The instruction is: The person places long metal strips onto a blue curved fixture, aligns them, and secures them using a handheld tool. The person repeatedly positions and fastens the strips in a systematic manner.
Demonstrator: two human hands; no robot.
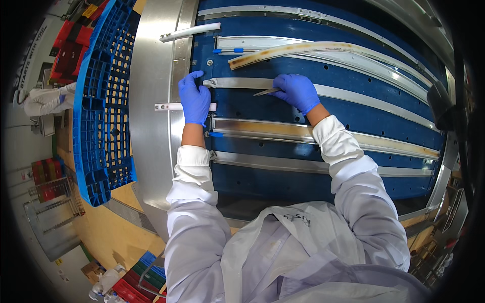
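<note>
Evidently the likeliest trouble sat in the right hand (295,93), whose grip was narrow, closed on a thin metal tool (264,93) with its tip pointing left beside the lower edge of a grey rail (242,83); a slip there might have sent the tip skidding along the metal toward the left hand (195,103), and a glove could have been nicked. That left hand lay close by the rail's left end, over a white bar (169,107), fingers loosely spread; whether its grip held anything I could not tell. A careless push from it would probably have swung the bar, which reached out across the steel border (151,76). Higher up, a stained curved strip (323,46) lay askew over a wider rail (384,68), so a knock on its near end could have made it slide. The right sleeve (333,136) crossed above a second stained strip (278,126) and might have snagged on it. As for room, the rails ran side by side across the blue counter (262,187), leaving only narrow lanes between them; the broadest stretch was nearest the body, below the lowest rail (283,164). To the left, past the steel border, stood a blue pallet (86,101), limiting reach outward.
</note>
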